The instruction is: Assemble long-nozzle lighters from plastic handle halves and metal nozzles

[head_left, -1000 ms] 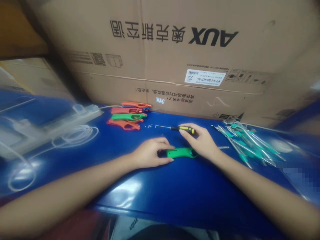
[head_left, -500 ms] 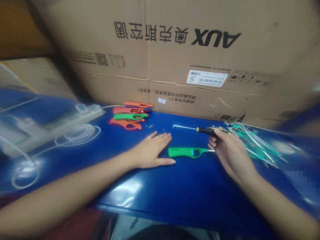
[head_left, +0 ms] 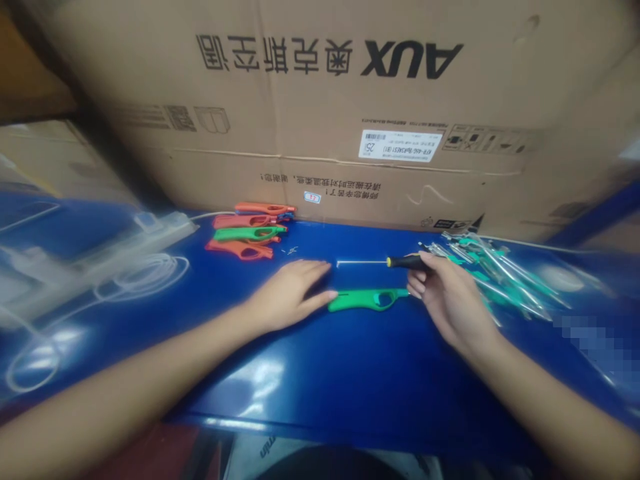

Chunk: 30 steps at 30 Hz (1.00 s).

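My right hand point(head_left: 450, 293) is closed round the dark handle of a screwdriver point(head_left: 407, 262) with a yellow collar. Its thin shaft points left, and a small bit, perhaps a screw, shows at the tip. Beneath the shaft lies a green lighter point(head_left: 357, 300) with a long handle and a trigger opening. The metal end of that lighter runs to my right fingers. My left hand point(head_left: 290, 297) is open, palm down, its thumb at the lighter's left end and its fingertips close to the screwdriver tip. Several tiny screws point(head_left: 289, 251) lie behind the left hand.
Orange, red and green lighter handles point(head_left: 245, 233) are piled at the back left. Green parts with metal rods point(head_left: 500, 273) form a heap on the right. A power strip point(head_left: 165, 237) and coiled white cable point(head_left: 155, 270) lie left. A large cardboard box point(head_left: 320, 107) stands behind.
My left hand has drawn its fingers in, and its thumb has come to the lighter's left end. The screwdriver tip now lies nearer the left fingertips. The whole view has shifted slightly.
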Tool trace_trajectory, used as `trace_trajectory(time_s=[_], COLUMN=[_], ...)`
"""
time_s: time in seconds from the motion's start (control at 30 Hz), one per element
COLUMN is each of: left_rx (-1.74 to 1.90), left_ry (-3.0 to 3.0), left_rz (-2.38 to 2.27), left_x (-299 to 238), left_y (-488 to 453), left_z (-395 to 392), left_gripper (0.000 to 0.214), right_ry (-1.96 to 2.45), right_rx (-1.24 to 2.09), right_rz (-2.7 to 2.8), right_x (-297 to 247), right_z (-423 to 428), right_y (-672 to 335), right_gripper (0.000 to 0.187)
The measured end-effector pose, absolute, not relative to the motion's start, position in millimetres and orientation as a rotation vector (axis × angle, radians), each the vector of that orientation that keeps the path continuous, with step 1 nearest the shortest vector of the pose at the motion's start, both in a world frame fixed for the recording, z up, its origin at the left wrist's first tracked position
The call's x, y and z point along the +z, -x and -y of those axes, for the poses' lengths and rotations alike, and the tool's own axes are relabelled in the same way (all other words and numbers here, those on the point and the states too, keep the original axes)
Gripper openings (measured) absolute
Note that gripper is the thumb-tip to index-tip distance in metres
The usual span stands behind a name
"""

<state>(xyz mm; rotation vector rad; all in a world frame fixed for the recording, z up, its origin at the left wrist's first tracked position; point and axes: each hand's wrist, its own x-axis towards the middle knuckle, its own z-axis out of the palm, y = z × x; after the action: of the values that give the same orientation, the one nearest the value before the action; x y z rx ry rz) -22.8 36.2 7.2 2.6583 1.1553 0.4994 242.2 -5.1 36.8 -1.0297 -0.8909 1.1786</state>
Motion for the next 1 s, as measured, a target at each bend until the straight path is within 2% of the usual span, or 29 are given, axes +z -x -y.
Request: trace_trajectory(time_s=[0.27, 0.43, 0.5, 0.7, 0.87, 1.0], left_rx=[0.169, 0.183, 0.320, 0.948, 1.031, 1.050], left_ry=[-2.624, -2.612, -2.599, -2.264, -1.899, -1.913], left_rz=[-1.353, -1.346, -1.305, -0.995, -1.031, -1.054], left_x=[0.0, 4.0, 6.2, 10.9, 10.0, 10.6], left_y=[28.9, 32.1, 31.3, 19.5, 11.6, 12.6], left_z=[-36.8, -39.7, -40.8, -31.2, -19.4, -17.5], left_gripper=[0.094, 0.097, 0.089, 0.043, 0.027, 0.021], right_ry=[1.047, 1.062, 1.071, 1.076, 1.080, 1.081], right_rx=[1.061, 1.078, 1.091, 1.124, 1.186, 1.205], right_rz=[0.978, 0.986, 0.981, 1.000, 0.969, 0.955], right_x=[39.7, 38.5, 37.6, 35.4, 34.4, 33.0], right_z=[9.3, 8.8, 7.9, 6.4, 7.7, 7.5], right_y=[-241.4, -241.1, -241.3, -240.9, -238.0, -236.6], right_gripper=[0.016, 0.016, 0.017, 0.020, 0.020, 0.018])
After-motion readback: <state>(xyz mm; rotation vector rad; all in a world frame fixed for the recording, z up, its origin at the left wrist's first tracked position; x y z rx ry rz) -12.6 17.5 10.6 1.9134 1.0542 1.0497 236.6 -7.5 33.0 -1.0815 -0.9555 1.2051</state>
